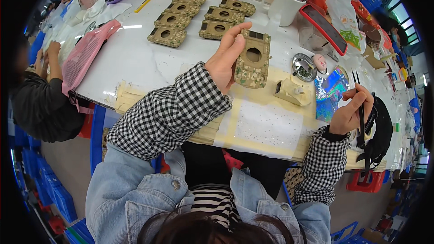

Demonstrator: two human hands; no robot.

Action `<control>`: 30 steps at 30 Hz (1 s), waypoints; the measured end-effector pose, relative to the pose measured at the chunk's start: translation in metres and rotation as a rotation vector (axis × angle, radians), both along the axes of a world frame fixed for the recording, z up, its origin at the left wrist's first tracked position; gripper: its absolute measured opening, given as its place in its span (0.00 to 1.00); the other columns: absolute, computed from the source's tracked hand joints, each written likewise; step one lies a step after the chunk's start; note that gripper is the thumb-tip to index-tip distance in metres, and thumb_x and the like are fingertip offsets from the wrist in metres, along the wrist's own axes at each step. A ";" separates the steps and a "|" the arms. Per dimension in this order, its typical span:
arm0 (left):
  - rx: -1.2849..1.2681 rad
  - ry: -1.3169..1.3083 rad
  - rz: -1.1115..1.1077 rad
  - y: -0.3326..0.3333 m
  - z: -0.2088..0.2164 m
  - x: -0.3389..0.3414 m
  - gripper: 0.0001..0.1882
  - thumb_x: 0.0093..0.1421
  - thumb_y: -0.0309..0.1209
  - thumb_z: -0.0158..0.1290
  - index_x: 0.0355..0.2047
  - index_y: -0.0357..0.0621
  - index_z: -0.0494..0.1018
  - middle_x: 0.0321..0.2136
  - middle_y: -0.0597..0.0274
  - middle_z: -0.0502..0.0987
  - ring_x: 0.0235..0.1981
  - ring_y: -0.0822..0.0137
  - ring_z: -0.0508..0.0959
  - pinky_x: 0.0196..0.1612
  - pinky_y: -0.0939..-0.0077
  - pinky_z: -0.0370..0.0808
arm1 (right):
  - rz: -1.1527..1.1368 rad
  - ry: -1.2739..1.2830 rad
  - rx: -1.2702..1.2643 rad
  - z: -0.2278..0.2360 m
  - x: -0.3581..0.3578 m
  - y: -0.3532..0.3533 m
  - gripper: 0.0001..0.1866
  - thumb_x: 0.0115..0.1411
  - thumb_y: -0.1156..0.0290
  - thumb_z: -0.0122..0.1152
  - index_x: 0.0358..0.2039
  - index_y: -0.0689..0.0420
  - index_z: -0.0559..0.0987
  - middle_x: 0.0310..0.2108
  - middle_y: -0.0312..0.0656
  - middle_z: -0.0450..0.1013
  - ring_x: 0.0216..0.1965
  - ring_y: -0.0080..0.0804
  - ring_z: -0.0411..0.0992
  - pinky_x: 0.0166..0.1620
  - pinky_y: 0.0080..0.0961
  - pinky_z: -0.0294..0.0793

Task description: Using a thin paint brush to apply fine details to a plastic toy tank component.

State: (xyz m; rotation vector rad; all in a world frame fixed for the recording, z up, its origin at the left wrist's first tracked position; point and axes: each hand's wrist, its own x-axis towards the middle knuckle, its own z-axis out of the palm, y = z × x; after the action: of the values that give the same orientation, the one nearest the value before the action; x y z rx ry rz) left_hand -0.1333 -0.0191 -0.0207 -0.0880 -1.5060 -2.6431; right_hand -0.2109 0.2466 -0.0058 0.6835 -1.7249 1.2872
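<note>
My left hand (222, 63) is closed round the edge of a camouflage toy tank hull (251, 71), which has a round hole in its top. It holds the hull up above the table. My right hand (352, 112) grips a pair of dark tweezers (356, 79), their tips pointing up and away from me. Beyond my left hand, several similar tank hulls (171, 20) stand in two rows. Right of the held hull are a cream-coloured block (291, 92) and a round metal tin (304, 67) with small dark bits in it.
In front of me lies a white sheet (266, 129) dotted with tiny specks. A shiny holographic pouch (332, 92), a red-cased phone (323, 29) and a white mug (285, 7) stand to the right. At left are a pink mesh bag (88, 56) and another person's arm (53, 61).
</note>
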 end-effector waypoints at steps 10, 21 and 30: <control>0.117 -0.156 -0.058 0.003 -0.009 0.006 0.26 0.68 0.47 0.31 0.60 0.50 0.45 0.52 0.57 0.63 0.51 0.64 0.68 0.51 0.58 0.72 | -0.040 -0.011 0.016 0.003 -0.006 0.000 0.13 0.67 0.65 0.44 0.35 0.62 0.72 0.19 0.32 0.65 0.20 0.16 0.61 0.25 0.13 0.59; -0.165 -0.243 0.238 -0.068 -0.026 0.040 0.25 0.65 0.33 0.45 0.58 0.51 0.47 0.43 0.54 0.72 0.44 0.65 0.75 0.43 0.64 0.78 | -0.036 -0.007 -0.006 0.005 -0.003 -0.001 0.13 0.67 0.65 0.44 0.34 0.61 0.72 0.19 0.33 0.65 0.20 0.17 0.61 0.25 0.14 0.58; -0.156 -0.210 0.815 -0.150 -0.026 0.101 0.27 0.61 0.29 0.51 0.57 0.40 0.52 0.43 0.48 0.72 0.45 0.60 0.75 0.46 0.62 0.77 | 0.014 0.118 0.100 0.007 0.020 0.001 0.17 0.68 0.61 0.39 0.33 0.62 0.69 0.18 0.39 0.65 0.20 0.24 0.61 0.25 0.19 0.60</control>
State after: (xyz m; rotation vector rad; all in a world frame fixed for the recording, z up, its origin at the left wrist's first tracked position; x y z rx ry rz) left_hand -0.0321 -0.1692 -0.0471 0.6613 -1.3874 -1.9185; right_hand -0.1905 0.2481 0.0008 0.8141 -1.6995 1.1528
